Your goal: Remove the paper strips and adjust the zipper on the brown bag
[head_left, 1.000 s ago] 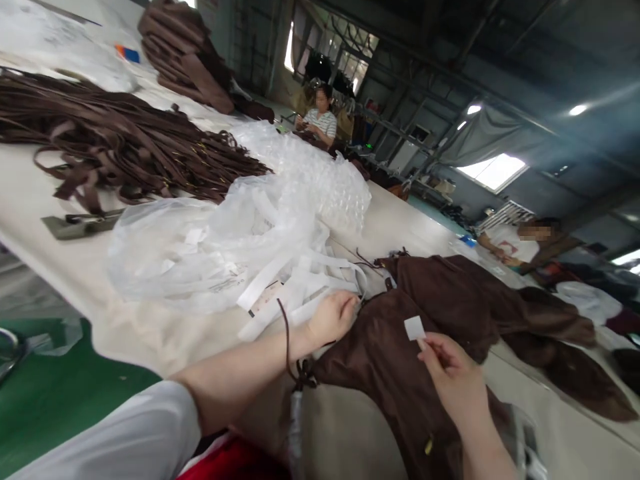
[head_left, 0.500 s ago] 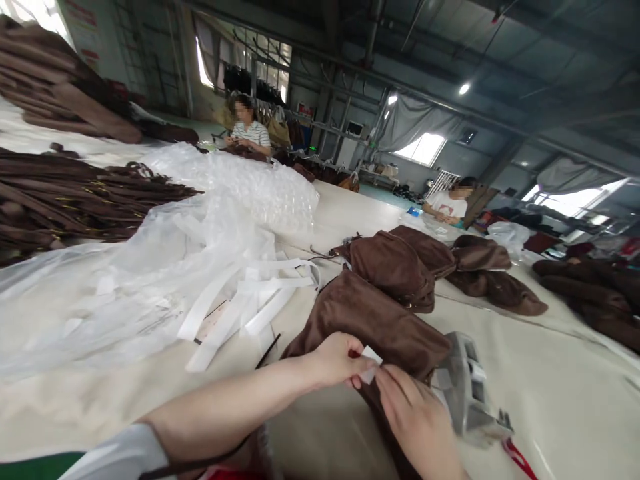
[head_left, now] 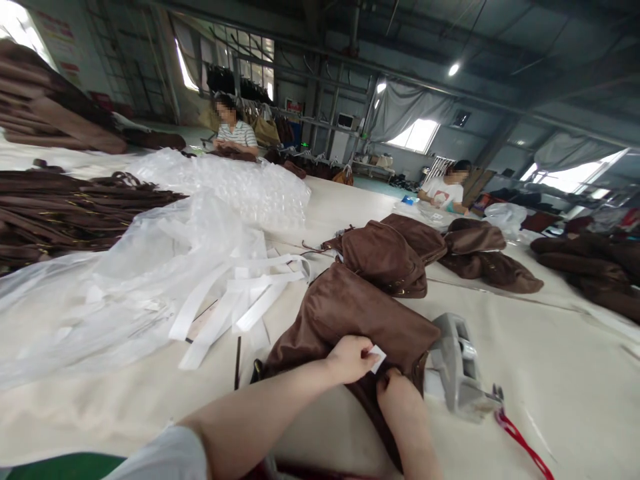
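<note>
Brown bag (head_left: 350, 313) lies on table (head_left: 550, 373), tape dispenser (head_left: 457, 370) just right. Left hand (head_left: 350, 359) pinches white label (head_left: 377, 357) at bag's near edge. Right hand (head_left: 395, 393), earlier holding label aloft, now pressed into fabric; finger state unclear.

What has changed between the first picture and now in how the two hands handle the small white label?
The white label passed from the right hand to the left hand, which pinches it against the brown bag. The white strips stayed put.
</note>
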Demonstrator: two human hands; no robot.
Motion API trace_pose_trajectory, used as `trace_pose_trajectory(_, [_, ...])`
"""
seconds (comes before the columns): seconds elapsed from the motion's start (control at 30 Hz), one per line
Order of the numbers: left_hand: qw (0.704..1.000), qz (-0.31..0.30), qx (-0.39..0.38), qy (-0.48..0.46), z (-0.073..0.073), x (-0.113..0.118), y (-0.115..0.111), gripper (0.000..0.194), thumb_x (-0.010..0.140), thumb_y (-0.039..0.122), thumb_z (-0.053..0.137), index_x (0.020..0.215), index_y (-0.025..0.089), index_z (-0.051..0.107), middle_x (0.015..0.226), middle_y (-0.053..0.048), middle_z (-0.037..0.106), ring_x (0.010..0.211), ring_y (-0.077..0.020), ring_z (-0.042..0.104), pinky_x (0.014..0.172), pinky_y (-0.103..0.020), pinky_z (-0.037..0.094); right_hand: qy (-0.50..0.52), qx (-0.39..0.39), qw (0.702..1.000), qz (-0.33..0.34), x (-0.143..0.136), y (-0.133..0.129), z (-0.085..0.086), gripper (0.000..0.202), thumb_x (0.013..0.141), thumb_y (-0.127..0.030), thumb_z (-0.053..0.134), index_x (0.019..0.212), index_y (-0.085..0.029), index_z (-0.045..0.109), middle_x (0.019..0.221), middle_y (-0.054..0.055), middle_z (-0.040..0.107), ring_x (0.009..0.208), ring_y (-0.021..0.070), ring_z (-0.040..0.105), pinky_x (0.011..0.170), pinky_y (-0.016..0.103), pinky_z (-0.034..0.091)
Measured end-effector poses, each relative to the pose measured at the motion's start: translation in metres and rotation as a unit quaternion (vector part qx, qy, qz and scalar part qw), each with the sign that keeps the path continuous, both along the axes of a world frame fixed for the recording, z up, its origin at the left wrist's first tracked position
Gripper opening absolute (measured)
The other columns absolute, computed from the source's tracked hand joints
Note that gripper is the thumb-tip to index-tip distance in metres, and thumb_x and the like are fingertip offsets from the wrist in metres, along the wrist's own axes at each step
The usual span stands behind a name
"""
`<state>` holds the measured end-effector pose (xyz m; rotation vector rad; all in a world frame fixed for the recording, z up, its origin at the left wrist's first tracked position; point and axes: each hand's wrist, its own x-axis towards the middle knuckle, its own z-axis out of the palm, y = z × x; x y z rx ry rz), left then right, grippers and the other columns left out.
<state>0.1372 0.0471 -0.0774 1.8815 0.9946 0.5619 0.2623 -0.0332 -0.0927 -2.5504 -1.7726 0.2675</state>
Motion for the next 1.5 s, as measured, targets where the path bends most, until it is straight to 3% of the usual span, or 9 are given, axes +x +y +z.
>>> trace_pose_trajectory(0.2, [0.993,0.032,-0.115,-0.007,-0.013,-0.015,0.005,0.018,0.081,0.030,0.053,0.073,0.015,0.060,0.058,0.003,0.057,0.047,-0.0094,0.051,0.044,-0.019,0.036,0.008,0.004,1.000,0.029,-0.001,-0.003,0.000,0.029,0.093,-0.018,0.032,0.089,-0.015,0.060,0.081,0.013,0.072,0.071,0.0209,0.069,0.059,0.028,0.042])
trace_pose_trajectory(0.33, [0.997,-0.011,-0.032,0.065,-0.006,-0.021,0.001,0.011,0.073,0.026,0.060,0.068,0.016,0.061,0.062,0.002,0.060,0.057,-0.0113,0.054,0.051,-0.019,0.037,0.051,0.006,0.999,0.016,-0.004,-0.003,0.006,0.018,0.086,-0.028,0.047,0.085,-0.016,0.061,0.084,0.013,0.072,0.075,0.0229,0.069,0.063,0.029,0.044])
trace_pose_trajectory(0.5, [0.994,-0.009,0.053,0.099,-0.002,-0.026,-0.005,0.013,0.074,0.025,0.055,0.065,0.017,0.059,0.060,0.003,0.055,0.057,-0.0099,0.048,0.051,-0.019,0.032,0.058,0.019,0.998,-0.013,-0.008,0.000,0.007,0.029,0.087,-0.038,0.045,0.081,-0.015,0.062,0.082,0.016,0.071,0.075,0.0253,0.069,0.065,0.032,0.046])
trace_pose_trajectory(0.63, [0.997,-0.007,0.045,0.062,-0.007,-0.027,-0.004,0.015,0.075,0.024,0.055,0.062,0.016,0.054,0.058,0.005,0.048,0.055,-0.0084,0.043,0.048,-0.019,0.029,0.031,0.022,0.999,-0.013,-0.009,0.002,-0.001,0.022,0.087,-0.024,0.041,0.082,-0.016,0.061,0.078,0.015,0.071,0.068,0.0248,0.069,0.058,0.032,0.044])
trace_pose_trajectory(0.8, [0.999,-0.016,0.036,0.037,-0.011,-0.030,-0.003,0.016,0.078,0.025,0.054,0.064,0.017,0.052,0.059,0.005,0.051,0.056,-0.0090,0.046,0.052,-0.019,0.031,0.017,0.034,0.999,0.020,-0.009,0.000,-0.008,0.018,0.086,-0.018,0.041,0.082,-0.017,0.059,0.074,0.012,0.070,0.067,0.0226,0.068,0.056,0.029,0.040])
trace_pose_trajectory(0.93, [0.999,0.032,0.014,0.015,-0.016,-0.035,-0.002,0.019,0.083,0.027,0.048,0.067,0.018,0.050,0.058,0.004,0.052,0.056,-0.0107,0.050,0.052,-0.020,0.034,0.017,0.060,0.997,0.050,-0.015,0.008,-0.003,0.015,0.083,-0.016,0.043,0.079,-0.017,0.058,0.075,0.011,0.070,0.068,0.0217,0.067,0.056,0.028,0.039])
trace_pose_trajectory(1.17, [0.993,0.111,0.028,0.008,-0.018,-0.053,0.010,0.021,0.084,0.027,0.049,0.065,0.017,0.050,0.058,0.003,0.054,0.060,-0.0116,0.052,0.058,-0.021,0.038,0.167,0.104,0.978,0.073,-0.024,0.041,0.004,0.017,0.082,-0.015,0.044,0.073,-0.019,0.058,0.069,0.003,0.068,0.060,0.0134,0.063,0.057,0.021,0.040])
trace_pose_trajectory(1.33, [0.997,0.080,0.014,-0.008,-0.020,-0.055,0.011,0.016,0.081,0.027,0.053,0.074,0.015,0.061,0.065,0.002,0.059,0.062,-0.0109,0.053,0.057,-0.019,0.039,0.197,0.091,0.973,0.080,-0.021,0.035,-0.002,0.017,0.082,-0.018,0.044,0.074,-0.020,0.059,0.067,0.001,0.068,0.055,0.0125,0.061,0.055,0.020,0.040])
trace_pose_trajectory(1.5, [0.996,0.051,0.023,0.074,-0.017,-0.050,0.005,0.017,0.075,0.026,0.054,0.073,0.016,0.067,0.066,-0.001,0.063,0.061,-0.0130,0.056,0.055,-0.021,0.039,0.255,0.075,0.962,0.067,-0.016,0.023,-0.008,0.018,0.082,-0.021,0.043,0.075,-0.021,0.060,0.066,0.000,0.067,0.052,0.0135,0.061,0.054,0.022,0.041])
